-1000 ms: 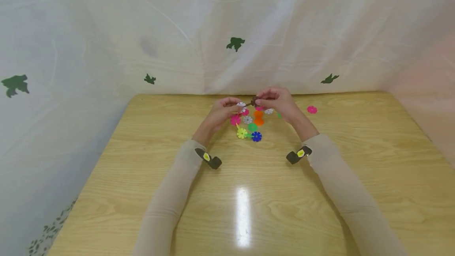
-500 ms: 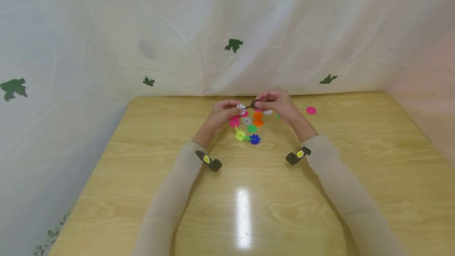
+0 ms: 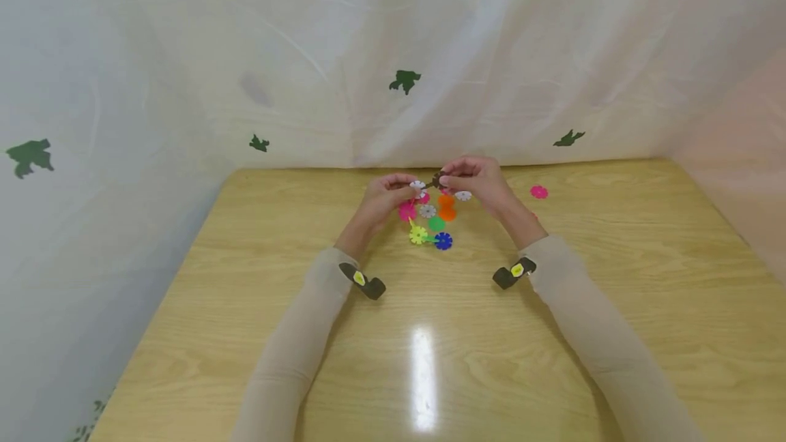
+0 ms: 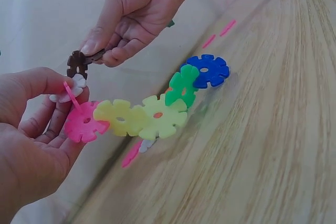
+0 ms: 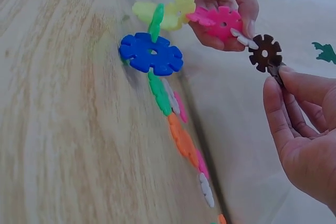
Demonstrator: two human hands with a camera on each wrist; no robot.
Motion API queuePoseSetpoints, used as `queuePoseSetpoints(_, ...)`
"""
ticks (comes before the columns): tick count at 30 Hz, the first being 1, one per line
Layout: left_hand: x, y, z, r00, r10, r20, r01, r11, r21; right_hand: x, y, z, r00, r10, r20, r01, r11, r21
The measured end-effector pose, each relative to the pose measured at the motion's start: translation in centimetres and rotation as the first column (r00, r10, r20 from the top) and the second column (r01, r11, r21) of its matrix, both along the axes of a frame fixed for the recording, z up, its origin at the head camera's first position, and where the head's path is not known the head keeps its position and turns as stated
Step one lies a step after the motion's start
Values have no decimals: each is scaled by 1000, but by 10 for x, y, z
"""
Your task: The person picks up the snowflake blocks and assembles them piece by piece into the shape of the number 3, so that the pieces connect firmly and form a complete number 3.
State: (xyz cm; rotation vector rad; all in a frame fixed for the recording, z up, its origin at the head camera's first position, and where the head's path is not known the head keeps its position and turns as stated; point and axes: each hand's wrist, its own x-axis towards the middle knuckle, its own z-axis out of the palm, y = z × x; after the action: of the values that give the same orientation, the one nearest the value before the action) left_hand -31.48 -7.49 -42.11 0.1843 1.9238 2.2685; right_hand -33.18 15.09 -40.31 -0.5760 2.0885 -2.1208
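Observation:
A chain of flower-shaped discs hangs from the left hand (image 3: pixel 382 203), whose thumb and fingers pinch it at the white disc (image 4: pixel 79 83). From there run pink (image 4: pixel 86 121), yellow (image 4: pixel 159 116), green (image 4: pixel 181 86) and blue (image 4: pixel 209 71) discs. Joined to the white one is a brown disc (image 5: pixel 265 53). Between thumb and fingertips the right hand (image 3: pixel 484 183) pinches a second brown disc (image 5: pixel 276 73), which meets the first at an angle. In the right wrist view the left hand (image 5: pixel 223 3) is behind the chain.
Loose discs lie on the wooden table (image 3: pixel 258 333) under the hands: orange (image 3: pixel 447 207), green (image 3: pixel 437 223), grey (image 3: pixel 428 211) and white (image 3: pixel 463 195). A pink disc (image 3: pixel 539 192) lies off to the right. A patterned curtain (image 3: pixel 307 87) hangs behind the table's far edge.
Both hands keep their pinch on the chain and the brown disc, with only slight shifts. A bit of pink shows beside the right wrist now; the green bit there is no longer visible.

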Motion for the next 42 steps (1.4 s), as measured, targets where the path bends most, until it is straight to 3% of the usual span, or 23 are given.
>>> queuePoseSetpoints(11,1,8,-4,998,65,-22,-65,998,16,4,-6,1,992,-126,23,125,991,45)
queuePoseSetpoints(17,0,10,-4,996,85,-15,-85,996,15,3,-9,2,985,-161,54,161,987,7)
queuePoseSetpoints(22,0,12,-5,999,41,24,-41,999,3,1,-5,0,989,-134,65,134,991,1)
queuePoseSetpoints(26,1,10,-4,999,-30,41,33,998,-50,0,-2,-1,992,-110,56,106,992,64)
queuePoseSetpoints(33,1,0,1,981,-171,97,178,981,-79,2,-4,1,996,-80,47,69,977,201)
queuePoseSetpoints(42,2,-2,2,986,-154,60,161,978,-132,6,-16,0,997,-60,43,44,952,304)
